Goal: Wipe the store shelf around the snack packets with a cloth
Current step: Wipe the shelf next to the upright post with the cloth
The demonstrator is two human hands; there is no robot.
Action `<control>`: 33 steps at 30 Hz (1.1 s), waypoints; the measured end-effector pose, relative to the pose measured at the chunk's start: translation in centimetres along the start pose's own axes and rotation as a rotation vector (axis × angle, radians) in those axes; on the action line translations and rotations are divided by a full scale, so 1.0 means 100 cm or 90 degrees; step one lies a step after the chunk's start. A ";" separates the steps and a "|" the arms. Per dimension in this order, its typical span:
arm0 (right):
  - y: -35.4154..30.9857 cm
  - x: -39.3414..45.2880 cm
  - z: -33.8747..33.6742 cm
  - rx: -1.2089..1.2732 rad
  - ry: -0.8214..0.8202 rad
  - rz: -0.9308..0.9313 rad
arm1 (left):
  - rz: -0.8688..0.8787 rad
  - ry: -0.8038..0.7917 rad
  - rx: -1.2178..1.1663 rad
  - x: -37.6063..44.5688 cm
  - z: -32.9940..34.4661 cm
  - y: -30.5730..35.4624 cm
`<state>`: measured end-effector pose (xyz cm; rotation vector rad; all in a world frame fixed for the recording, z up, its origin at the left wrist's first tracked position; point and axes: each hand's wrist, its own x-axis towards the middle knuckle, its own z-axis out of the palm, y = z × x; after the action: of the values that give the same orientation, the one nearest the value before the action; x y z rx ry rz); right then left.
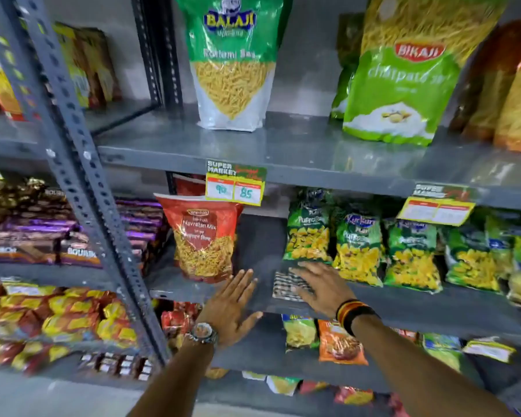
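A grey metal shelf ran across the middle of the rack, its front strip bare between the packets. A crumpled cloth in a black-and-white check lay flat on it, partly covered. To the cloth's left a red Navratan Mix packet stood upright and alone. To its right stood a row of green-and-yellow puffcorn packets — upright, shoulder to shoulder, the nearest one just behind the cloth.

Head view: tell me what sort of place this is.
Most likely a small supermarket or grocery aisle. Grey metal shelves hold rows of snack packets, and a price tag on the shelf edge reads "Super Market". One hand presses a cloth on a shelf.
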<state>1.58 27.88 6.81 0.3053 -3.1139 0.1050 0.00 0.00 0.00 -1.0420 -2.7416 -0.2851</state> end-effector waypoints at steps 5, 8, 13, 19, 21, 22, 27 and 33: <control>0.010 0.032 0.042 0.080 -0.050 0.032 | 0.000 -0.088 0.046 0.020 0.034 -0.020; 0.009 0.024 0.068 0.061 0.034 0.036 | 0.035 -0.111 0.050 0.023 0.043 -0.018; 0.008 0.035 0.075 0.075 0.070 -0.026 | 0.027 -0.013 0.101 0.025 0.060 -0.016; 0.000 0.028 0.083 0.071 0.116 -0.012 | -0.002 -0.140 0.061 0.022 0.050 -0.015; -0.001 0.024 0.075 0.086 0.097 -0.014 | 0.003 -0.152 0.045 0.018 0.031 -0.008; -0.002 0.021 0.069 0.103 0.085 -0.017 | 0.011 -0.135 0.038 0.014 0.018 -0.004; -0.035 -0.003 0.011 0.220 0.136 -0.084 | 0.088 0.058 0.048 -0.021 -0.079 -0.006; -0.109 -0.018 -0.097 0.295 0.265 -0.245 | 0.094 0.247 0.164 -0.037 -0.220 -0.052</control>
<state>5.49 18.26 17.16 0.7662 -2.5320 0.7736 1.69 -11.62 19.63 -0.9913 -2.2722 -0.0945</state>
